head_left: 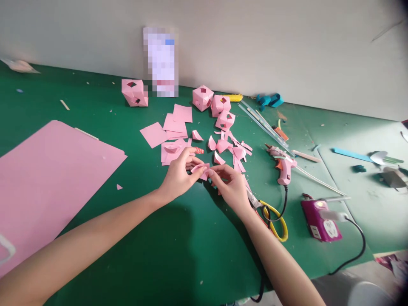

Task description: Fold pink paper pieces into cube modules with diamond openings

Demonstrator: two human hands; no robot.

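Between my two hands is a small piece of pink paper (pixel 201 171), held above the green table. My left hand (pixel 182 171) pinches its left part between thumb and fingers. On its right side, the thumb and fingers of my right hand (pixel 230 182) close on the edge. Just beyond my left hand lie pink paper squares (pixel 154 134), some overlapping. Beyond my right hand are several curled pink pieces (pixel 224 145) and narrow strips. Scissors with yellow handles (pixel 282 229) lie partly hidden behind my right wrist.
Pink folded paper shapes with openings (pixel 202 98) stand near the wall. Large pink sheets (pixel 60 178) cover the table's left. To the right are a pink glue gun (pixel 283 165), its cord, clear sticks (pixel 264 125) and a purple power block (pixel 320 221). A blurred upright panel (pixel 162 61) leans at the back.
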